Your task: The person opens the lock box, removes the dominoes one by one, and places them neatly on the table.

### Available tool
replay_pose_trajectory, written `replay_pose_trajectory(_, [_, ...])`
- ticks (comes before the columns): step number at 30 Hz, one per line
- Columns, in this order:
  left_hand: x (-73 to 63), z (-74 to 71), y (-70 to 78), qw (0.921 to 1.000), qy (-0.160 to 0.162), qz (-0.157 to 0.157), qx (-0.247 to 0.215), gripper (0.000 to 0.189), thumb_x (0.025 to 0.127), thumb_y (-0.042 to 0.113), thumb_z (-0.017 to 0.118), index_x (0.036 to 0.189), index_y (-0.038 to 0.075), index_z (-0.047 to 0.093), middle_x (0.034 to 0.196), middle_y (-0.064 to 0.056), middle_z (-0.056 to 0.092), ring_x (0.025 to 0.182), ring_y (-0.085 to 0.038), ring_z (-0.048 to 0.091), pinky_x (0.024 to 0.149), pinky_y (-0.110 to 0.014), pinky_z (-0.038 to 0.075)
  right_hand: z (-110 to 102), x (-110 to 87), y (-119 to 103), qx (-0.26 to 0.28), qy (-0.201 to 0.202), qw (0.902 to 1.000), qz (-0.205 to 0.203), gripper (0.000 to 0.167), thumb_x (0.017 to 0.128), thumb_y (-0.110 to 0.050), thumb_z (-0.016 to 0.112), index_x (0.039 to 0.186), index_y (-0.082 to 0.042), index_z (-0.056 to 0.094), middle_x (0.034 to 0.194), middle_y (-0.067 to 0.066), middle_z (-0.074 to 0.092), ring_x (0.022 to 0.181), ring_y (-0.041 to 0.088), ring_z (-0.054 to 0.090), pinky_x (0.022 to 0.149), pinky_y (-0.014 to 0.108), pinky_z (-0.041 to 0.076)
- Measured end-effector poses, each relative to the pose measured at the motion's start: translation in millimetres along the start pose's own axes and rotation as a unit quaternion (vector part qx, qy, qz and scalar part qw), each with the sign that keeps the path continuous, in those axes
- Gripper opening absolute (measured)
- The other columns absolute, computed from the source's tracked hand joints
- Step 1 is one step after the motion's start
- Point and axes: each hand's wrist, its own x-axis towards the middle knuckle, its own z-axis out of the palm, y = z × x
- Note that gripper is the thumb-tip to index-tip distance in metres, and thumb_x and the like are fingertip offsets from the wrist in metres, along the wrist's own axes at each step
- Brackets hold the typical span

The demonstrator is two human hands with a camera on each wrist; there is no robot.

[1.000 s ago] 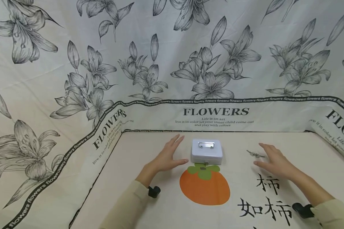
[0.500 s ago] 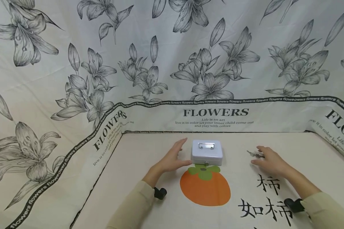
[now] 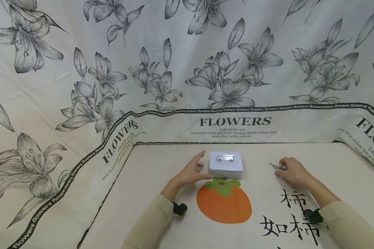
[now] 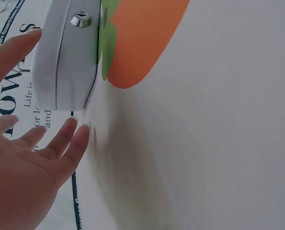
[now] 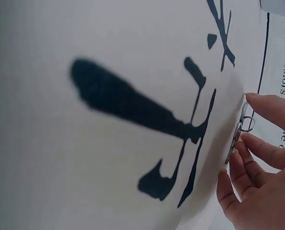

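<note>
Clock reference: head view, 12 o'clock toward the far edge of the counter (image 3: pixel 157 159). The ringed keys (image 3: pixel 278 167) lie on the counter at 3 o'clock from the white cash box (image 3: pixel 225 166), well apart from it, one end pointing to 10 o'clock. The box lid is down; its lock cylinder (image 4: pixel 81 20) faces 6 o'clock, toward the persimmon print (image 3: pixel 223 205).

Right hand (image 3: pixel 294 171): I have it at 4 o'clock from the keys, digits bent in around them, thumb and fingertips at the metal. I cannot tell whether the pinch is complete. Left hand (image 3: pixel 188 173): fingers spread, holding nothing, at 8 o'clock from the cash box and just beside it; contact cannot be confirmed.

I take the step in hand to be picking up the keys. Procedure, as I judge it:
1. Set thumb and index finger on opposite sides of the keys, near the ring.
2. Squeeze gently; thin metal on a flat surface tends to skid.
3. If it skids, tip one end up with a fingernail before pinching.
4. Lift straight up, limiting swing.
5. Hold the left hand ready to steady the cash box without pushing it.
</note>
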Motion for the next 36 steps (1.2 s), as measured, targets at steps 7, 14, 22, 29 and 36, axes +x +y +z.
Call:
replay_pose_trajectory(7, [6.3,6.8,-1.7,0.9993,-0.01,-0.024,-0.026,0.11,0.08,0.026,0.09,0.164,0.018,0.02,0.166,-0.009,0.03,0.131,-0.03,0.054,0.102,-0.044,0.05,-0.2,7.3,0.2,0.015,0.0,0.9997,0.021,0.037,0.095,-0.009,0.064,0.114,0.022,0.056,0.105,0.034,0.06,0.095,0.045,0.059,0.082,0.057,0.05])
replay_pose_trajectory(14, [12.8,12.0,-3.1,0.9982,-0.011,-0.038,-0.046,0.107,0.079,0.017,0.09,0.163,0.018,0.024,0.164,-0.006,0.034,0.125,-0.025,0.058,0.093,-0.038,0.054,-0.5,11.2,1.5,0.019,-0.005,0.9992,0.036,0.031,0.097,-0.009,0.061,0.108,0.02,0.059,0.1,0.031,0.061,0.089,0.039,0.058,0.077,0.052,0.051])
replay_pose_trajectory(22, [18.8,16.5,-2.3,0.9972,-0.017,-0.041,-0.06,0.103,0.078,0.011,0.09,0.161,0.021,0.029,0.163,-0.006,0.033,0.116,-0.021,0.06,0.091,-0.036,0.053,-0.8,11.7,-1.3,0.021,-0.002,0.9987,0.046,0.028,0.097,-0.009,0.061,0.106,0.018,0.06,0.097,0.028,0.061,0.086,0.036,0.058,0.076,0.049,0.051])
replay_pose_trajectory(29, [26.7,17.3,-3.2,0.998,-0.011,-0.054,-0.033,0.106,0.076,0.015,0.092,0.161,0.021,0.029,0.159,-0.005,0.039,0.106,-0.016,0.058,0.093,-0.036,0.049,-1.0,11.0,-2.2,0.026,-0.003,0.9983,0.053,0.027,0.098,-0.008,0.06,0.106,0.017,0.059,0.097,0.028,0.061,0.086,0.035,0.058,0.075,0.048,0.051])
replay_pose_trajectory(36, [32.4,18.9,-6.5,0.9977,-0.021,-0.049,-0.042,0.107,0.073,0.011,0.094,0.16,0.025,0.032,0.146,0.0,0.049,0.091,-0.015,0.056,0.089,-0.032,0.045,-0.6,10.4,-3.0,0.027,-0.002,0.9988,0.041,0.022,0.097,-0.007,0.061,0.105,0.013,0.058,0.099,0.026,0.06,0.088,0.035,0.057,0.077,0.049,0.05])
